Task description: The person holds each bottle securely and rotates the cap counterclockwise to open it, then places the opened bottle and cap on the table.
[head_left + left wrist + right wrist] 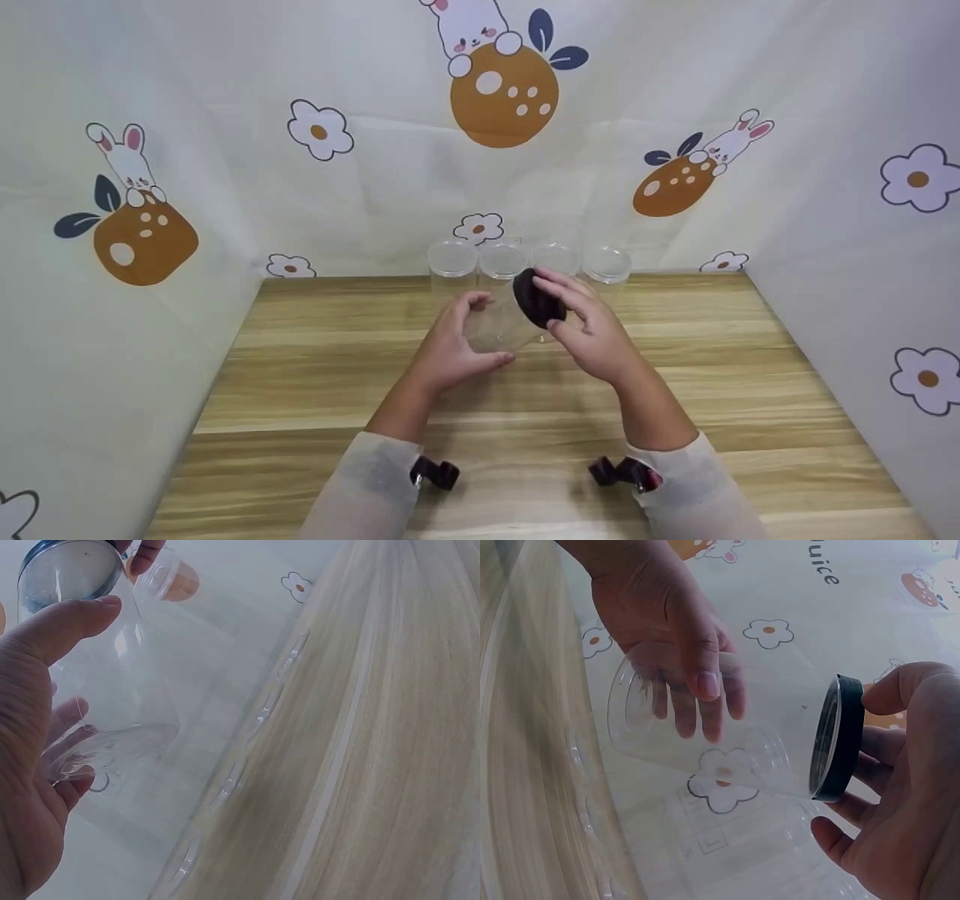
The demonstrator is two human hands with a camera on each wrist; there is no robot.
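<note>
Grasping the clear jar (491,324) by its side, our left hand (456,341) is spread wide, with the thumb along one side of the body and the fingers curved round the other; in the right wrist view we see those fingers through the transparent wall. With our right hand (598,336) we hold the black lid (538,298) by its rim, fingers on the upper edge and thumb against the lower edge in the head view. That grip is part-closed, spanning the lid, and in the right wrist view the lowest finger stands a little clear of it. We see the lid over the jar's end, but cannot tell how tightly it sits. Between our two hands the jar is tilted, its lidded end toward our right and its base toward our left. Beyond it, four clear containers (453,259) stand upright in a row near the back edge of the wooden table (322,375), partly hidden by our hands and the jar. Behind them rises a pale cloth (397,180) printed with rabbits, oranges and flowers. At each pale sleeve (356,491) we wear a dark wrist mount (437,474).
</note>
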